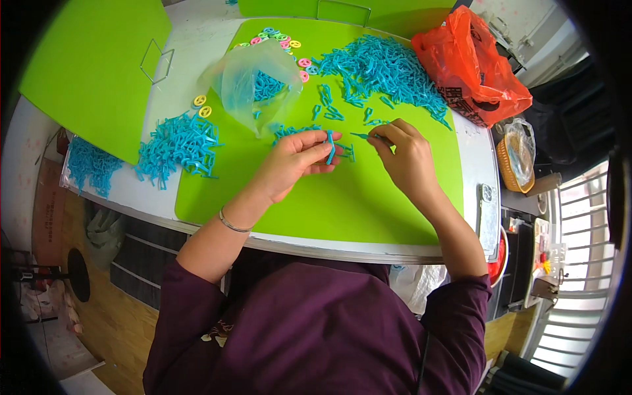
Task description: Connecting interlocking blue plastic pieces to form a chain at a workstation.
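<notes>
My left hand is closed around a small blue plastic piece, held upright between thumb and fingers above the green mat. To its right, my right hand pinches a thin, pointed blue plastic piece, its tip turned toward the left hand. The two pieces are apart. Several more blue pieces lie just behind the left hand. Beyond the right hand, loose small blue pieces are scattered near a large blue heap.
A translucent bag holding blue pieces stands behind my left hand, beside colourful rings. More blue pieces are heaped at the left. A red plastic bag sits at the far right corner. A phone lies along the right edge.
</notes>
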Motion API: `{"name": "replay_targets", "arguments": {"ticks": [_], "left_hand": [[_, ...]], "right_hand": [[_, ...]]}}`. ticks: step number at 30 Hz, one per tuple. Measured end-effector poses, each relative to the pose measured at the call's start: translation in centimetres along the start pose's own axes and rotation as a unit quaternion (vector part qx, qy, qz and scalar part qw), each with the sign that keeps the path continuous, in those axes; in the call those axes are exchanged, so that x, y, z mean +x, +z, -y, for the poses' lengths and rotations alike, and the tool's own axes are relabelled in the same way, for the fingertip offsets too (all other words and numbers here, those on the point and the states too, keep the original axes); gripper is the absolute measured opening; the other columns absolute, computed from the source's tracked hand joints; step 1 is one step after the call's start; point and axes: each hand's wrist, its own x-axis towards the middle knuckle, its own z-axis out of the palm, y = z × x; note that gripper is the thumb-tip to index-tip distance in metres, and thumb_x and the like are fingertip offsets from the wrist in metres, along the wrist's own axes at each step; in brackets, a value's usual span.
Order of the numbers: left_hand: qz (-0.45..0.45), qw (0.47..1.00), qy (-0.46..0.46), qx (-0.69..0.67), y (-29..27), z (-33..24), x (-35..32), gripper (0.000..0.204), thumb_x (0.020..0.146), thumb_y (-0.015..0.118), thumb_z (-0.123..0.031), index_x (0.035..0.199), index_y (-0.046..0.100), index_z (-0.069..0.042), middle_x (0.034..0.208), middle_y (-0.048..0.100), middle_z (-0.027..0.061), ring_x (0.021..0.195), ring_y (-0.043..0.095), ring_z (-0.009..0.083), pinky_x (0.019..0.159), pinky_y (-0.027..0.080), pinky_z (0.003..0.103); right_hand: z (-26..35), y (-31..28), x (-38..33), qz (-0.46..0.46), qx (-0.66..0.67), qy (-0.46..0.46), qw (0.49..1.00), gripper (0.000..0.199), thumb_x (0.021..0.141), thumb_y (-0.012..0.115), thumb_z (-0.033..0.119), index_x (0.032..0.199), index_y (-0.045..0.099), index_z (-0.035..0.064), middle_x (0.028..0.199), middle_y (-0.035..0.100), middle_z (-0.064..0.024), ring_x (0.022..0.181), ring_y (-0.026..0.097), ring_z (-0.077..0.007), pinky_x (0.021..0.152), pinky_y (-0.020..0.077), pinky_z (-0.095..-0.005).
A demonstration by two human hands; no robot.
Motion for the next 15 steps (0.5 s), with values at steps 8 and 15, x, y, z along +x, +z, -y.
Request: {"name": "replay_targets", "arguments": {"ticks": [8, 15], "left_hand": [[0.042, 0.998, -0.020, -0.053, 1.1, -0.3, -0.2, 0.026, 0.092, 0.049, -0.010, 0.116, 0.054, -0.001, 0.102, 0.061, 0.0062, 0.091, 0.060, 0.0139, 0.082, 0.050, 0.028], [0.038, 0.998, 0.031, 0.025, 1.5, 0.2, -0.1, 0.025, 0.092, 0.049, -0.008, 0.114, 0.057, 0.000, 0.096, 0.063, 0.0044, 0.087, 0.059, 0.0105, 0.076, 0.051, 0.024]], "right_hand": [[2.3, -0.9, -0.8, -0.028, 0.117, 0.026, 0.992, 0.009, 0.074, 0.069, 0.005, 0.081, 0.064, 0.0017, 0.072, 0.058, -0.0072, 0.058, 0.055, -0.0176, 0.052, 0.0444, -0.0278], [2.6, -1.0, -1.0, -0.035, 0.093, 0.016, 0.995, 0.009, 0.074, 0.069, 0.006, 0.080, 0.063, 0.0020, 0.072, 0.057, -0.0073, 0.058, 0.055, -0.0186, 0.053, 0.0445, -0.0298]]}}
